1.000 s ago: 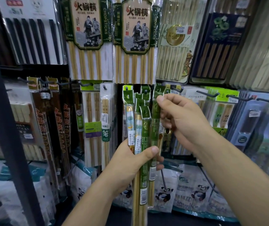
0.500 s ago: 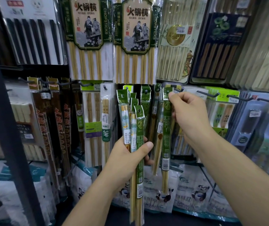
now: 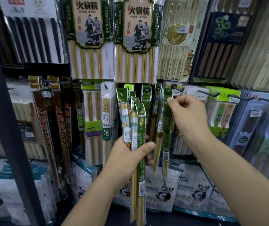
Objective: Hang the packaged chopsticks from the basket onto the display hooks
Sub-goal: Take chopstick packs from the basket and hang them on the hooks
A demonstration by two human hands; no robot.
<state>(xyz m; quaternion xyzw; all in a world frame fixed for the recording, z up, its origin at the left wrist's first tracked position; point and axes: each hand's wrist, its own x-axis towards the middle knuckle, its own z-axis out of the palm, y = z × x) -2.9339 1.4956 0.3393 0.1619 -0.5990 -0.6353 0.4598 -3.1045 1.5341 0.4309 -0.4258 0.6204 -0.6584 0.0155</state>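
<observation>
Now | left hand (image 3: pixel 127 158) grips chopstick packs (image 3: pixel 136 128) | right hand (image 3: pixel 189 116) apparently pinching green pack (image 3: pixel 166 128)

A bundle of chopstick packets (image 3: pixel 136 126) stands upright in the left hand (image 3: pixel 130 158), in front of the display wall. Right of it, one packet (image 3: pixel 166 128) hangs on a hook (image 3: pixel 168 91) (right hand (image 3: pixel 187 115) touching its top), below larger packs (image 3: pixel 137 39).

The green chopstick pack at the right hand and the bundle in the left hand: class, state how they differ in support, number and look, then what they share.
The green pack hangs from a display hook, the right hand pinching its top; the bundle is gripped mid-length by the left hand, off any hook. The pack is single; the bundle holds several. The bundle includes blue-patterned chopsticks; the pack shows plain wood. Both have green headers with hang holes.
</observation>
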